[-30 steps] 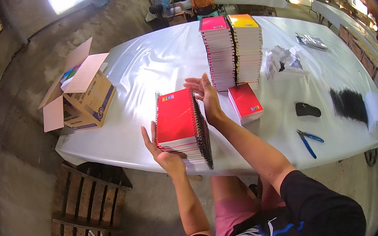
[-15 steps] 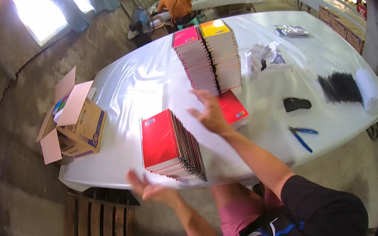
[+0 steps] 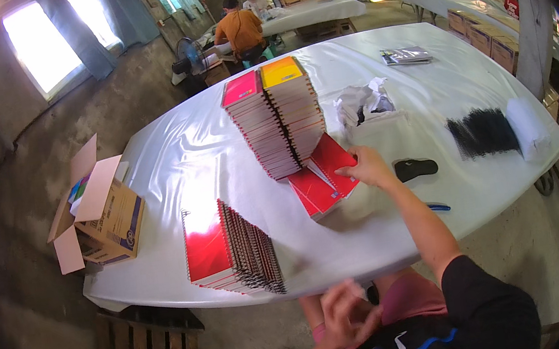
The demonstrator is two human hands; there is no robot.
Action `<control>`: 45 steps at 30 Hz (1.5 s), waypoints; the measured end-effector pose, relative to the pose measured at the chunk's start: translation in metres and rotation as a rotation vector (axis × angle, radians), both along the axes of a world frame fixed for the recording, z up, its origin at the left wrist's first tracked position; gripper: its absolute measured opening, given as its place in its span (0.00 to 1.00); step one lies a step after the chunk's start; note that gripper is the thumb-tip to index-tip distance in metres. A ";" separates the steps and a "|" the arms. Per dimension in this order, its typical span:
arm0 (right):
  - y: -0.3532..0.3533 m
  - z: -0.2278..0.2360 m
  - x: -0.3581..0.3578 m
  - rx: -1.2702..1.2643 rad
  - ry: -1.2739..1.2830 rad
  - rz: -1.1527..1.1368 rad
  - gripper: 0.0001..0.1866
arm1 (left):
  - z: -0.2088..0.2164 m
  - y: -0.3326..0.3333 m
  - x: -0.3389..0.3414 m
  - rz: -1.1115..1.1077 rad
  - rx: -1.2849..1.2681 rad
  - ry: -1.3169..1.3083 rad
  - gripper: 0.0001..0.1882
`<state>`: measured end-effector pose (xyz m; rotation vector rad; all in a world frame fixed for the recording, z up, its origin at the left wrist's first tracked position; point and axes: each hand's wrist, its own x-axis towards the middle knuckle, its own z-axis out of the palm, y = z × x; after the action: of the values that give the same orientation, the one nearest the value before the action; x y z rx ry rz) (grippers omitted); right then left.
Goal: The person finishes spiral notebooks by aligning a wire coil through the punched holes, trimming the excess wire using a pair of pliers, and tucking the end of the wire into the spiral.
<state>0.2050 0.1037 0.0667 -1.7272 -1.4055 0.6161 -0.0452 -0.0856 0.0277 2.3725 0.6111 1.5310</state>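
My right hand pinches the edge of a red notebook, which lies tilted over another red notebook at the foot of the tall stacks. My left hand is in front of my body, off the table's near edge, smeared by motion; whether it holds anything does not show. Left of centre sits a fanned stack of red spiral notebooks, its black coils facing right. Behind stand two tall stacks side by side, one topped by a pink notebook, the other by a yellow notebook.
An open cardboard box stands at the table's left. To the right lie a black pouch-like item, a blue tool handle partly behind my forearm, black coils, crumpled plastic and a silvery packet. People sit farther back.
My right hand has moved to the small red pile and taken hold of a notebook, now tilted. My left hand has left the fanned stack's side and come rightward toward my body. The view has shifted.
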 end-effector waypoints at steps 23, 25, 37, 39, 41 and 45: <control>-0.093 -0.088 0.300 -0.326 -0.951 -0.547 0.22 | -0.001 0.096 0.058 0.306 0.133 0.746 0.22; -0.085 -0.075 0.285 -0.361 -1.004 -0.503 0.15 | -0.007 0.083 0.058 0.416 0.082 0.745 0.26; -0.104 -0.012 0.251 -0.055 -1.137 -0.331 0.25 | -0.040 0.073 0.092 0.709 -0.052 0.349 0.26; -0.109 -0.015 0.229 0.024 -0.831 -0.216 0.25 | -0.042 0.081 0.098 0.721 -0.052 0.317 0.22; -0.116 -0.005 0.167 0.168 -0.486 0.039 0.20 | -0.042 0.087 0.093 0.747 -0.069 0.312 0.21; -0.143 -0.001 0.063 0.091 -0.099 0.262 0.10 | -0.031 0.085 0.079 0.716 -0.033 0.244 0.20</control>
<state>0.2683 -0.0391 0.0653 -1.5322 -1.7205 0.6029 0.0342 -0.0011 -0.0036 2.4625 1.6650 1.4301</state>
